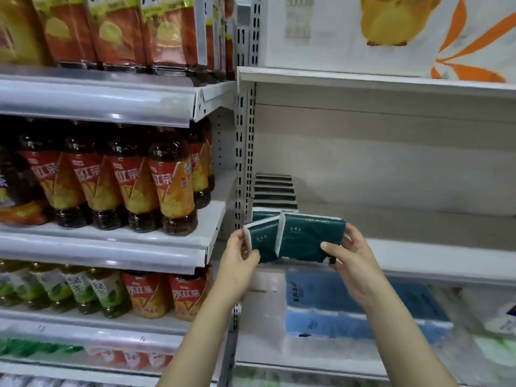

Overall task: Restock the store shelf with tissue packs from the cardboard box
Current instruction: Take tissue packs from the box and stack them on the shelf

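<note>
Together, left hand (pixel 240 256) and right hand (pixel 349 254) grip tissue packs (pixel 304 241).

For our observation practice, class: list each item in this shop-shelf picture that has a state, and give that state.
Left tissue pack: held in left hand, off the shelf.
Right tissue pack: held in right hand, off the shelf.
Stacked tissue packs: lying flat, back left of shelf.
Iced tea bottles: upright in rows.

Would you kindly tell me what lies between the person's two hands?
In the head view, two dark green tissue packs fill the gap, the left hand gripping one, the right hand the other.
</note>
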Demonstrator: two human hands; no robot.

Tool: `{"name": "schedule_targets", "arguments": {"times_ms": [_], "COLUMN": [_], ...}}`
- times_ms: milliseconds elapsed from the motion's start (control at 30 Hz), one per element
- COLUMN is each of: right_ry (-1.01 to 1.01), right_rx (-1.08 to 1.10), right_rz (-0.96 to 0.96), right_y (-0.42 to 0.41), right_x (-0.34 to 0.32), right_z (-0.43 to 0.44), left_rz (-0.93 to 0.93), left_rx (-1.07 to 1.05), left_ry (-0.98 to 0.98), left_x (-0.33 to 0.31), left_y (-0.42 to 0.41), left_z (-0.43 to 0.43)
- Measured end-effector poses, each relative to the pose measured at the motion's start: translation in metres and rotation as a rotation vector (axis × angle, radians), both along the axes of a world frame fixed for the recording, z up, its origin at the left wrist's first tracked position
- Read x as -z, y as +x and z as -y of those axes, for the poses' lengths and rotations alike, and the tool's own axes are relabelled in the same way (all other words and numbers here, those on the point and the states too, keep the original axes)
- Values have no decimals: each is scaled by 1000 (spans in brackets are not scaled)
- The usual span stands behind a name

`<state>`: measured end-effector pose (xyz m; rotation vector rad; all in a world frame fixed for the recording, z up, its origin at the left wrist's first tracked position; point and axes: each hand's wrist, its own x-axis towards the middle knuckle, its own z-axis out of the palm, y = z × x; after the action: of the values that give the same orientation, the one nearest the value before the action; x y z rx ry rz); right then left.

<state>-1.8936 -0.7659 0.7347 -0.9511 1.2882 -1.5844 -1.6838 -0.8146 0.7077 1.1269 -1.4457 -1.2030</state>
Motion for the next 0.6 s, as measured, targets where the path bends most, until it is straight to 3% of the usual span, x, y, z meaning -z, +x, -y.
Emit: {"name": "schedule_targets", "arguments": {"times_ms": [133,600], "right_ry": [20,79], "right_rx": [47,35], "right_rz": [-187,-285], "right_y": [-1,-14], "right_x": [10,17], "right_z": [8,18], "left_rz": [129,218], "left_rx": [-49,-44], "left_ry": [-51,-55], "left_x": [10,9], "left_y": [4,-15], "left_z": [25,51]}}
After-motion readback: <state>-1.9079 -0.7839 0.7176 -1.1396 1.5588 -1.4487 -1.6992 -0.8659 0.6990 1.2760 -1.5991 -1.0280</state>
